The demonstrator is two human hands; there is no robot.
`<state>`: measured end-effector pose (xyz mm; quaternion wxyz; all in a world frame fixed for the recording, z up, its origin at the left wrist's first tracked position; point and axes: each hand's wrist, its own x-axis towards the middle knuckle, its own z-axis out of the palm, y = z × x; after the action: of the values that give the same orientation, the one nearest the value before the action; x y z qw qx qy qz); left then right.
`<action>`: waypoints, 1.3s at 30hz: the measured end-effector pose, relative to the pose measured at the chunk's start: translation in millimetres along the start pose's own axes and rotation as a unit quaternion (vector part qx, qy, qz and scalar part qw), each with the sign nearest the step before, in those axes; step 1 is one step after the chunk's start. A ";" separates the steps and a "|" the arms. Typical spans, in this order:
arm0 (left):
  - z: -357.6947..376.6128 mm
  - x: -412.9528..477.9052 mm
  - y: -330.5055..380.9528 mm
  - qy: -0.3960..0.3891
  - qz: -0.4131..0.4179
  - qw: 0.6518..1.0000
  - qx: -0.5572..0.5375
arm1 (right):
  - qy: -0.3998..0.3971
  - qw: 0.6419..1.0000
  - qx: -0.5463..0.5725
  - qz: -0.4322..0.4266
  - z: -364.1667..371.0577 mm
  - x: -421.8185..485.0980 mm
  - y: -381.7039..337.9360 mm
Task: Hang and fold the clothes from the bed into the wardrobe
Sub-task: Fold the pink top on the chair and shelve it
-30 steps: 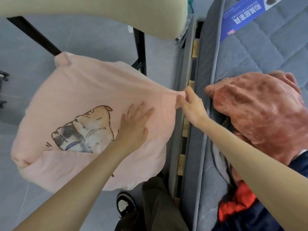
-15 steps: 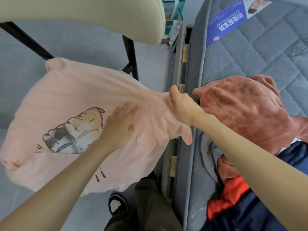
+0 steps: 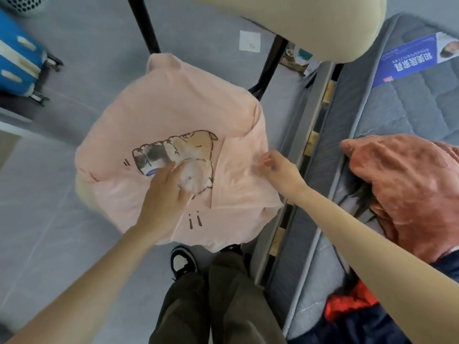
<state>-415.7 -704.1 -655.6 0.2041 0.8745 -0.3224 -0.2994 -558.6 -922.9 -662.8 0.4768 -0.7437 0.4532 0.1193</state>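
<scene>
A pale pink T-shirt (image 3: 188,115) with a cartoon animal print lies spread over a chair seat, its right side folded inward over the print. My left hand (image 3: 166,194) lies flat on the shirt's middle, fingers straight and pressing the print. At the folded flap's right edge, my right hand (image 3: 278,170) pinches the pink fabric between curled fingers and thumb. On the grey mattress (image 3: 409,112) to the right lie a rust-red garment (image 3: 407,184), an orange garment (image 3: 347,306) and a dark navy garment (image 3: 360,328).
A beige chair back (image 3: 298,18) on black legs (image 3: 144,23) stands above the shirt. A blue suitcase (image 3: 17,63) sits at far left on the grey floor. The bed frame's slats (image 3: 308,145) run between chair and mattress. My legs and a shoe (image 3: 183,261) are below.
My right hand has carried the shirt's right side leftward and laid it over the middle as a fold. My left hand has stayed pressed on the print. The view shifted right.
</scene>
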 end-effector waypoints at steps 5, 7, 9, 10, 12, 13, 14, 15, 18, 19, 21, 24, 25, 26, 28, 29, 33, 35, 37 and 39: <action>10.9 -35.2 -21.3 0.002 -0.019 1.000 0.017 | -0.112 0.972 -0.203 -0.048 27.0 -34.9 35.1; 16.1 -47.9 -22.8 0.002 -0.008 1.000 -0.002 | -0.054 0.962 -0.262 -0.043 37.6 -42.0 42.0; 22.5 -54.7 -17.9 -0.003 -0.008 0.999 -0.031 | 0.023 0.966 -0.257 -0.025 42.2 -40.9 46.0; 26.6 -54.7 -13.1 -0.009 -0.007 0.999 -0.045 | 0.045 0.970 -0.238 -0.008 41.9 -37.7 47.8; 38.5 -49.2 -0.9 -0.029 0.000 0.998 -0.063 | 0.046 0.977 -0.205 0.030 39.6 -30.7 52.0; 45.7 -43.1 6.2 -0.046 0.003 0.997 -0.067 | 0.036 0.979 -0.194 0.047 37.7 -27.7 54.6; 52.9 -36.8 14.1 -0.058 0.000 0.995 -0.079 | 0.026 0.980 -0.186 0.061 35.5 -25.7 57.0; 60.5 -30.6 21.5 -0.062 -0.017 0.992 -0.104 | 0.019 0.982 -0.176 0.072 33.1 -25.1 58.8; 75.2 -17.3 39.6 -0.011 -0.157 0.942 -0.295 | 0.010 0.987 -0.150 0.052 24.6 -31.5 62.0; 78.9 -15.2 43.2 0.008 -0.206 0.911 -0.358 | 0.011 0.986 -0.162 0.025 21.6 -36.5 62.4; 85.0 -13.7 47.4 0.052 -0.238 0.891 -0.383 | 0.007 0.976 -0.212 -0.047 16.5 -50.0 65.5; 78.0 -14.9 44.3 0.131 -0.221 0.902 -0.346 | -0.005 0.943 -0.296 -0.152 12.9 -70.1 71.1; 74.5 -15.6 39.9 0.149 -0.208 0.909 -0.329 | -0.015 0.930 -0.326 -0.171 12.2 -74.0 73.4; 70.8 -17.3 34.5 0.160 -0.194 0.916 -0.312 | -0.033 0.917 -0.357 -0.174 12.3 -76.3 76.7; 63.4 -23.9 22.5 0.158 -0.164 0.933 -0.278 | -0.086 0.909 -0.387 -0.132 14.0 -77.2 83.4; 60.6 -28.3 17.8 0.151 -0.151 0.939 -0.270 | -0.106 0.917 -0.372 -0.097 16.1 -76.7 85.7; 56.5 -46.2 4.2 0.155 -0.142 0.937 -0.278 | -0.016 0.986 -0.165 -0.011 35.5 -76.0 87.0; 58.1 -56.3 -4.4 0.201 -0.184 0.914 -0.301 | 0.054 0.996 -0.063 0.017 44.1 -71.4 81.6; 61.0 -67.7 -14.5 0.253 -0.250 0.871 -0.340 | 0.060 0.996 0.020 0.056 50.0 -63.6 73.4; 64.2 -77.1 -26.6 0.276 -0.311 0.828 -0.376 | 0.037 0.991 0.094 0.088 55.8 -53.1 65.8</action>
<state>-493.3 -642.9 -687.4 0.4938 0.8303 0.1736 -0.1915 -626.0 -856.4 -698.8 0.5150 -0.6571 0.5430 0.0900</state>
